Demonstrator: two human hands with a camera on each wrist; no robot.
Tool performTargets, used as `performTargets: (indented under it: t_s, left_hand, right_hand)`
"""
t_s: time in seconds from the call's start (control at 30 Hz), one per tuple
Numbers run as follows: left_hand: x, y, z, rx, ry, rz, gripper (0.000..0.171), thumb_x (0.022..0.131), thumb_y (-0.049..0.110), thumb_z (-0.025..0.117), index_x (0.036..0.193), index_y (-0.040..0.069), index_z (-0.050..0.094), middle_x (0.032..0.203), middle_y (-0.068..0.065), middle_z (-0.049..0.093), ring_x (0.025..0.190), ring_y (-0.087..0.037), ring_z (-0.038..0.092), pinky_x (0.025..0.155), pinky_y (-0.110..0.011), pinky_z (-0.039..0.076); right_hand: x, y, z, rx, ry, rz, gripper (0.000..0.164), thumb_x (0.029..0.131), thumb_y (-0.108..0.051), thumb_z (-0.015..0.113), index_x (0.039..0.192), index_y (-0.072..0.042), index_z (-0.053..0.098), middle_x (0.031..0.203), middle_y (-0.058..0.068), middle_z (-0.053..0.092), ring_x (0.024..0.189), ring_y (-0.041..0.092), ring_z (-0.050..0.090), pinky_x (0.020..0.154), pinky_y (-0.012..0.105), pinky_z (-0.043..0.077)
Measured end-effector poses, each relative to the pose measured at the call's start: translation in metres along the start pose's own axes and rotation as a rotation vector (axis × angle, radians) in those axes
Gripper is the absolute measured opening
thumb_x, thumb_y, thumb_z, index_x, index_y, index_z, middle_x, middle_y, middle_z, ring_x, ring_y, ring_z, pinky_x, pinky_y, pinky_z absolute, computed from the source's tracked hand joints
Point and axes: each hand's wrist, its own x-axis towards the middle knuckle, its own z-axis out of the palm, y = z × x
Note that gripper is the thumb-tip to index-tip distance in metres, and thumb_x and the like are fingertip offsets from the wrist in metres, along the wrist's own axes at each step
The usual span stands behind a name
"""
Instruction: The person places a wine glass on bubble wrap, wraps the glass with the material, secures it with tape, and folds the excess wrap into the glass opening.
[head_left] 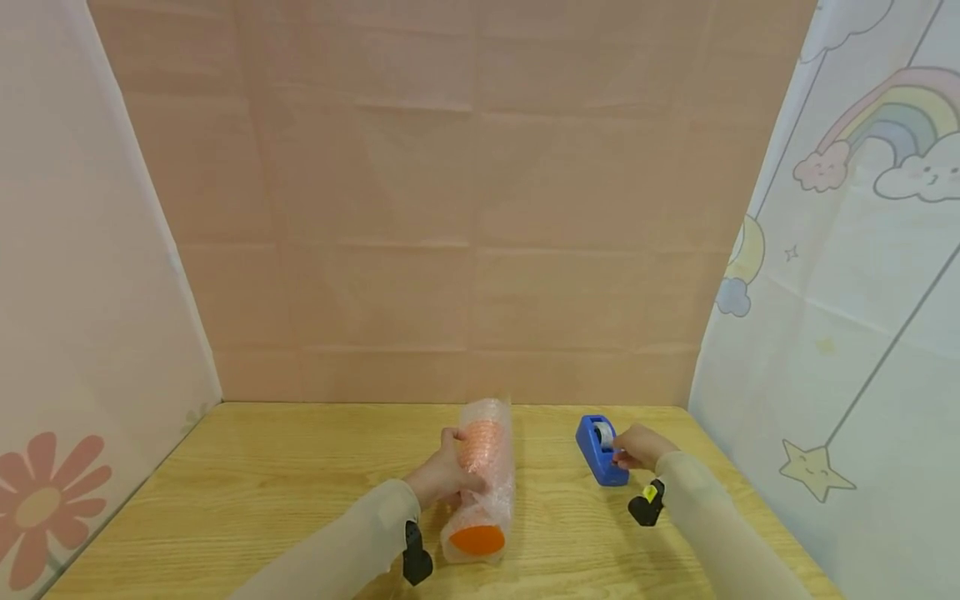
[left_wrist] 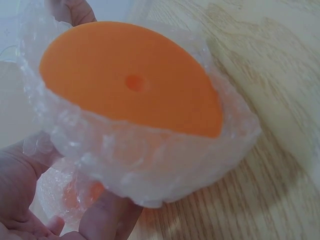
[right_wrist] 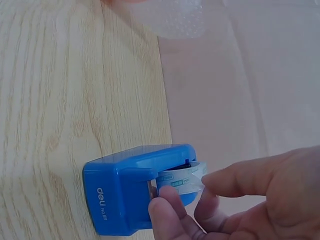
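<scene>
An orange object with a flat, teardrop-shaped end and a small dimple is wrapped in clear bubble wrap. It lies lengthwise on the wooden table in the head view. My left hand grips the wrapped bundle from its left side. To the right stands a blue tape dispenser with a roll of clear tape. My right hand is at the dispenser; its thumb and index finger pinch the tape, and other fingertips touch the dispenser's front.
The wooden table ends at a tan backdrop behind. Printed cloth walls stand on the left and right. Dark camera mounts sit at both wrists.
</scene>
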Motion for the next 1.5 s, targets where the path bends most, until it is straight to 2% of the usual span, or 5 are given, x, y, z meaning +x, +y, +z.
performTargets:
  t_s: [0.17, 0.3, 0.43, 1.1, 1.5]
  left_hand:
    - [0.001, -0.001, -0.001, -0.018, -0.007, 0.011, 0.088, 0.073, 0.0, 0.079, 0.135, 0.011, 0.017, 0.111, -0.022, 0.045, 0.078, -0.025, 0.056, 0.061, -0.034, 0.055]
    - [-0.001, 0.001, -0.001, -0.021, -0.013, 0.008, 0.089, 0.073, 0.0, 0.078, 0.135, 0.011, 0.016, 0.102, -0.019, 0.049, 0.063, -0.019, 0.05, 0.052, -0.028, 0.048]
    - [-0.002, 0.001, -0.001, -0.02, -0.017, 0.009, 0.09, 0.074, 0.0, 0.078, 0.136, 0.011, 0.015, 0.094, -0.017, 0.051, 0.053, -0.016, 0.041, 0.047, -0.025, 0.04]
    - [0.002, 0.002, 0.001, 0.028, 0.018, -0.024, 0.092, 0.072, 0.003, 0.082, 0.136, 0.011, 0.017, 0.115, -0.023, 0.047, 0.084, -0.027, 0.058, 0.072, -0.043, 0.058]
    - [0.0, 0.004, 0.002, 0.009, 0.005, -0.007, 0.09, 0.072, 0.001, 0.081, 0.135, 0.011, 0.017, 0.114, -0.023, 0.046, 0.085, -0.027, 0.058, 0.07, -0.041, 0.058]
  right_hand:
    - [-0.001, 0.003, -0.003, 0.078, -0.043, -0.035, 0.032, 0.092, -0.001, 0.044, 0.116, 0.021, 0.046, 0.081, 0.011, 0.057, 0.068, 0.012, 0.057, 0.067, 0.019, 0.053]
    - [-0.003, 0.004, -0.006, 0.139, -0.061, -0.038, 0.012, 0.091, -0.001, 0.043, 0.083, 0.005, 0.048, 0.093, 0.016, 0.053, 0.083, 0.02, 0.06, 0.072, 0.022, 0.054]
    - [-0.007, 0.003, -0.008, 0.191, -0.073, -0.034, 0.027, 0.091, -0.001, 0.041, 0.066, -0.011, 0.035, 0.101, 0.018, 0.047, 0.092, 0.024, 0.058, 0.076, 0.023, 0.054]
    - [-0.009, 0.026, -0.009, 0.123, -0.159, 0.077, 0.016, 0.092, -0.011, 0.047, 0.094, 0.002, 0.057, 0.072, 0.002, 0.051, 0.065, 0.012, 0.05, 0.063, 0.022, 0.048]
    - [-0.006, 0.039, -0.008, 0.132, -0.231, 0.121, 0.023, 0.099, -0.015, 0.046, 0.077, -0.008, 0.052, 0.073, 0.001, 0.049, 0.066, 0.012, 0.049, 0.062, 0.021, 0.047]
